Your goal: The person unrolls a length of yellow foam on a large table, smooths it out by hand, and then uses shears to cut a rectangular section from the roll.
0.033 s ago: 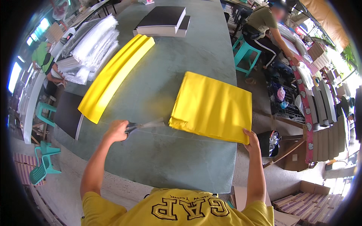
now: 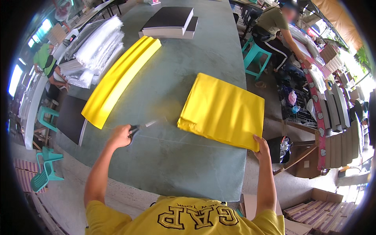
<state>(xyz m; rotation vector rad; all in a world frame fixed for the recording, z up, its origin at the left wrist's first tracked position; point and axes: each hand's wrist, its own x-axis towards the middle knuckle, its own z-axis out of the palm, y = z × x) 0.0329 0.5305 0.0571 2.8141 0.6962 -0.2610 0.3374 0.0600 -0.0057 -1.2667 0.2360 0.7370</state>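
Observation:
My left hand [image 2: 120,136] is closed round the handles of a pair of scissors [image 2: 135,130], whose blades point right over the table and are blurred. At the right, my right hand [image 2: 261,146] pinches the near right corner of a folded yellow stack [image 2: 225,111], which looks like cloth or thin sheeting. Its layered edge faces the scissors, with a gap between them. A long yellow folded strip [image 2: 121,80] lies slanting on the table beyond my left hand, touched by neither hand.
The grey-green table [image 2: 176,168] carries black and white board stacks [image 2: 168,21] at the far end and clear plastic-wrapped bundles [image 2: 98,43] at the left. A person [image 2: 274,31] works at the right beside a teal stool [image 2: 256,60]; another person [image 2: 45,62] bends at the far left.
The yellow stack has shifted slightly to the right and turned a little, with my right hand still on its corner. The scissors have swung so that their blades point more away from me.

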